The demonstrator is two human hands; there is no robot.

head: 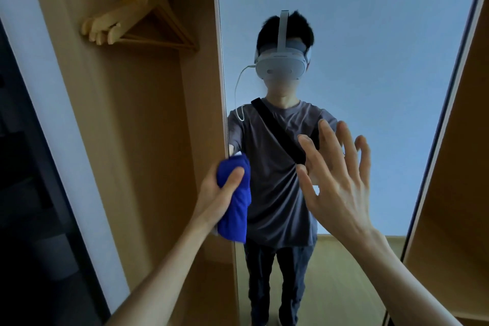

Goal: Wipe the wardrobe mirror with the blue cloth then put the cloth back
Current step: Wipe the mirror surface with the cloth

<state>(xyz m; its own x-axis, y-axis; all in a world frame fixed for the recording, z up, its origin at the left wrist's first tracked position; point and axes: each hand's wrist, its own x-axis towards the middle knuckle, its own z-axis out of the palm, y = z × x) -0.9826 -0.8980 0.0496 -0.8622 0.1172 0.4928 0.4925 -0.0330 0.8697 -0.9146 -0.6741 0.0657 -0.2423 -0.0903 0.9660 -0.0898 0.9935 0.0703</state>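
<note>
The mirror point(370, 34) lies bare above and right of the spread right hand point(341, 180). Its left edge meets the open wardrobe bay point(148, 153), roomy below the wooden hangers point(137, 21) crowding the top. A wooden panel point(455, 193) bounds the right side.

A light wood wardrobe point(148, 140) stood open, wooden hangers point(137, 21) on its rail; dim, bluish light.

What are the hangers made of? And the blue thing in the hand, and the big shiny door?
The hangers look like pale wood with a smooth finish, with thin metal hooks on top. The blue cloth looks like soft fabric: it bunches and droops in the left hand. The mirror looks like glass, smooth and shiny, since it reflects the person and the open right hand.
</note>
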